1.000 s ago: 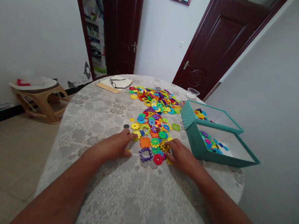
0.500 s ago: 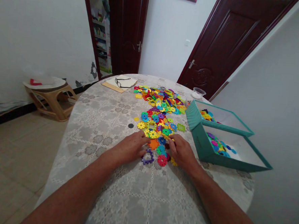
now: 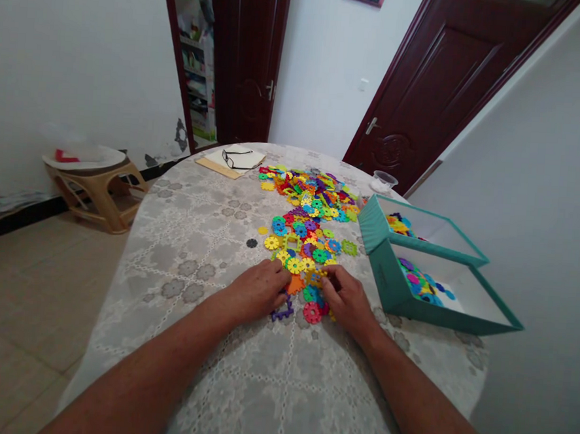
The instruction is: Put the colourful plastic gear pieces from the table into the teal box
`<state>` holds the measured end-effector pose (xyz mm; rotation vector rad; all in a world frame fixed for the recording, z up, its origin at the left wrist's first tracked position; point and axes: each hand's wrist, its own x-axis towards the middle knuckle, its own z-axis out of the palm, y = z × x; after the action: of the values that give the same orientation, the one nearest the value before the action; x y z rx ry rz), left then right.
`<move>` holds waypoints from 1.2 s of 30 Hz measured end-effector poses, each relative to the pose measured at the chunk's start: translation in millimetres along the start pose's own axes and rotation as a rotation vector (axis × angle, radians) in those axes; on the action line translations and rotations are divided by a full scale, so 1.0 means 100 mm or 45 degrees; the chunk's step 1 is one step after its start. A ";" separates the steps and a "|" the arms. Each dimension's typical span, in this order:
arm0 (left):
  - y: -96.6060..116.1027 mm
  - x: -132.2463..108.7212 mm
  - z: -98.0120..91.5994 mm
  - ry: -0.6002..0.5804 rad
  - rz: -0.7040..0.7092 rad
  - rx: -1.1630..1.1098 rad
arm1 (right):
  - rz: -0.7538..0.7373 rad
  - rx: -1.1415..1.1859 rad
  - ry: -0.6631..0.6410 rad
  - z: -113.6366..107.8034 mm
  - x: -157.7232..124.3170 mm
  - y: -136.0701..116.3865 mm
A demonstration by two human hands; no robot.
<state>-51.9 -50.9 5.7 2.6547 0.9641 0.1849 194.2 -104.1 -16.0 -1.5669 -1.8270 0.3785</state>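
My right hand (image 3: 349,304) pinches a yellow notched plastic building piece (image 3: 315,277) between thumb and fingers. My left hand (image 3: 260,288) lies with curled fingers at the left side of the loose pieces; what its fingertips hold, if anything, is hidden. A purple square frame piece (image 3: 288,307) is partly covered by that hand. Between the hands lie an orange notched piece (image 3: 296,284) and a green disc (image 3: 309,293). A pinkish-red notched disc (image 3: 312,313) sits nearest to me. Yellow discs (image 3: 294,265) lie just beyond the fingers.
A large heap of colourful pieces (image 3: 321,194) spreads farther back. At right stands an open teal box (image 3: 402,302) holding more pieces. Glasses (image 3: 232,161) rest on paper (image 3: 249,162) at the far left, and a clear plastic bowl (image 3: 384,179) stands at the far right.
The yellow piece in my right hand has turned to show its flat face. My left hand has moved slightly left and down, covering more of the purple frame piece.
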 end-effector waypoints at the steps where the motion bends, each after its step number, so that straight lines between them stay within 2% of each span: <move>1: 0.00 0.01 0.01 0.011 -0.009 0.014 | -0.005 0.007 -0.007 0.01 0.00 0.00; 5: -0.03 0.04 0.07 0.018 0.002 0.064 | 0.002 0.029 0.005 0.00 0.00 0.02; 13: -0.10 0.07 0.18 0.098 0.142 0.239 | 0.087 0.116 0.024 0.00 0.01 0.10; 17: -0.12 0.11 0.18 0.155 0.170 0.302 | 0.087 0.128 0.023 0.02 0.02 0.14; 23: -0.07 0.10 0.13 0.192 0.175 0.235 | 0.079 0.129 0.011 0.02 0.02 0.13; 26: -0.03 0.02 0.02 0.160 0.173 0.120 | 0.073 0.122 0.025 0.01 0.02 0.13; 31: -0.07 -0.11 -0.14 0.012 0.225 -0.094 | 0.113 0.178 0.025 -0.02 0.03 0.16; 36: -0.15 -0.09 -0.09 -0.024 0.239 -0.126 | 0.124 0.173 0.015 -0.03 0.03 0.14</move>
<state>-70.1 -43.2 9.4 2.6480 0.6809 0.2420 206.6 -98.3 -21.9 -1.5644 -1.6835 0.5258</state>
